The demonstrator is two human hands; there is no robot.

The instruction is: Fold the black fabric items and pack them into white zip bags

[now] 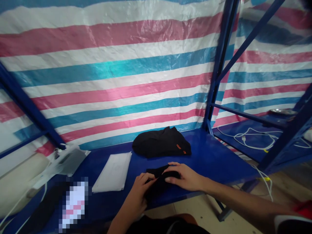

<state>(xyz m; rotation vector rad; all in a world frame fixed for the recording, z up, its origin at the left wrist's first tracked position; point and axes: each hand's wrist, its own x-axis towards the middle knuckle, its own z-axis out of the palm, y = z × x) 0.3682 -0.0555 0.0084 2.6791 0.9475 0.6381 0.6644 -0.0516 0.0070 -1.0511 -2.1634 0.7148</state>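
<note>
Both of my hands are on a black cloth item (156,189) at the front edge of the blue table (202,149). My left hand (141,191) grips its left side, fingers curled over it. On its right, my right hand (184,176) holds the fabric between thumb and fingers. Just behind them lies a flat black sock-like item (161,143) with small orange lettering at its right end. A stack of white paper or sheets (113,172) lies to the left of my hands.
Clear plastic packaging (70,161) and a pixelated bright patch (74,204) are at the left. Blue metal posts (215,71) frame a striped plastic sheet (122,68). White cables (258,138) lie on a blue surface at the right.
</note>
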